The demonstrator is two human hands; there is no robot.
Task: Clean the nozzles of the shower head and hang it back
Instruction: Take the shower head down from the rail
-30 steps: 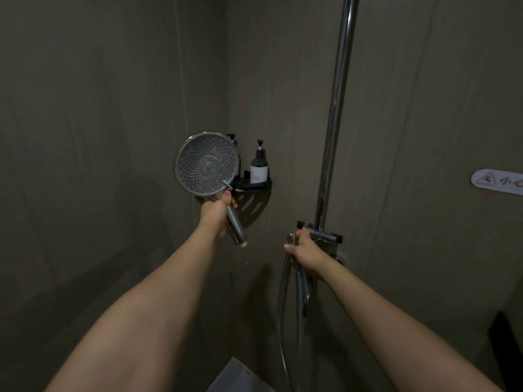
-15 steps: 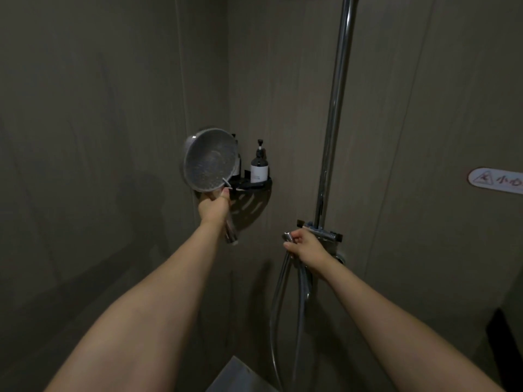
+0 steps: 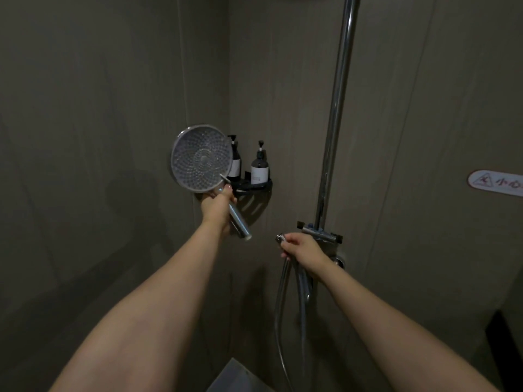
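The single head-worn wide-angle view looks forward and slightly down from the person's eye line into the shower corner, both forearms reaching in from the bottom edge, the walls close ahead.

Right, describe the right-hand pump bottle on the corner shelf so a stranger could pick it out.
Find the chrome riser pipe on the shower wall, then look left to the black corner shelf. Two dark pump bottles stand there; the right bottle shows in full with its white label, while the left bottle is partly hidden behind the round shower head.
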